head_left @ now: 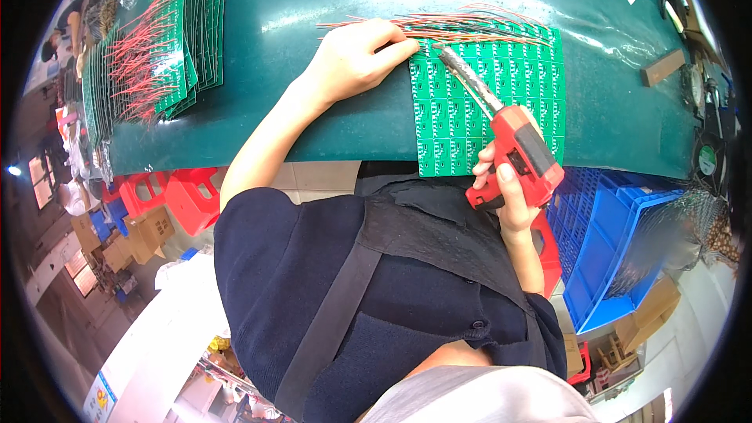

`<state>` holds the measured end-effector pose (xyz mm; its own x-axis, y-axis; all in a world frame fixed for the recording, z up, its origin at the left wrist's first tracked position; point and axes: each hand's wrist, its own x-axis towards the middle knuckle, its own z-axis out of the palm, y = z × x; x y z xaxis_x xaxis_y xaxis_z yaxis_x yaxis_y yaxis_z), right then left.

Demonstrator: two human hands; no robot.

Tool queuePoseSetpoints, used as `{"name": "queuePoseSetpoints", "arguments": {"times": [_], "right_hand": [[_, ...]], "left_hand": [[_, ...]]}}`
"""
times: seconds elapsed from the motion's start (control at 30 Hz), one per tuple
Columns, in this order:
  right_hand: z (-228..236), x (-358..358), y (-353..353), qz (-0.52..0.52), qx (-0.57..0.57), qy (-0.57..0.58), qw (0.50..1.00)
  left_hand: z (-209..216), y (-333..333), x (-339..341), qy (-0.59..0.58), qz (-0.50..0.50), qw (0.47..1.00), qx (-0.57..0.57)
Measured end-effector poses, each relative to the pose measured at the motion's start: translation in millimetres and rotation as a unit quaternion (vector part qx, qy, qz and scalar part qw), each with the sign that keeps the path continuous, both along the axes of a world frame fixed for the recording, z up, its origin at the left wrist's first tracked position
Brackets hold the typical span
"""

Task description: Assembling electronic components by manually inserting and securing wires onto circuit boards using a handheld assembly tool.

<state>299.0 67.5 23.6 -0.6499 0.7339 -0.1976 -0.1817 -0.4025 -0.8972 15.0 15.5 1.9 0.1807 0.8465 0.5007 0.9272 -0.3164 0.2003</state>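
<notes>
Right hand (pixel 515 180) clamped on a red soldering gun (pixel 511 127)

Its fingers wrap the handle, and the tool's metal tip (pixel 446 56) points over the upper left part of a green circuit board (pixel 458 121) on the green surface (pixel 321 141). Loose red and dark wires (pixel 470 25) lie across the board's far edge. The left hand (pixel 356 56) is at the board's far left corner, thumb and forefinger close together; whether they pinch a wire, I cannot tell. More boards (pixel 192 47) with red wires (pixel 141 66) stand at left.
</notes>
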Motion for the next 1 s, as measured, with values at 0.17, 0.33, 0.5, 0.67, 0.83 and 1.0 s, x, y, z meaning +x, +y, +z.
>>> {"name": "queuePoseSetpoints", "arguments": {"times": [0.17,0.33,0.5,0.67,0.83,1.0], "right_hand": [[-3,-2,-1,0.003,0.008,-0.043,0.999],[2,-3,-2,-0.002,0.027,-0.036,0.999],[6,-1,-1,-0.049,0.053,-0.028,0.997],[2,3,2,-0.054,0.067,-0.018,0.996],[0,5,2,-0.05,0.056,-0.009,0.997],[1,6,2,-0.049,0.049,-0.009,0.998]], "left_hand": [[1,1,2,0.0,0.009,1.0,-0.011],[0,0,1,0.001,0.0,1.0,0.002],[0,-1,2,-0.006,0.015,1.0,-0.012],[0,-1,2,0.004,0.015,1.0,-0.007],[1,1,2,-0.003,0.01,1.0,-0.013],[4,0,3,-0.003,0.019,0.999,-0.043]]}}
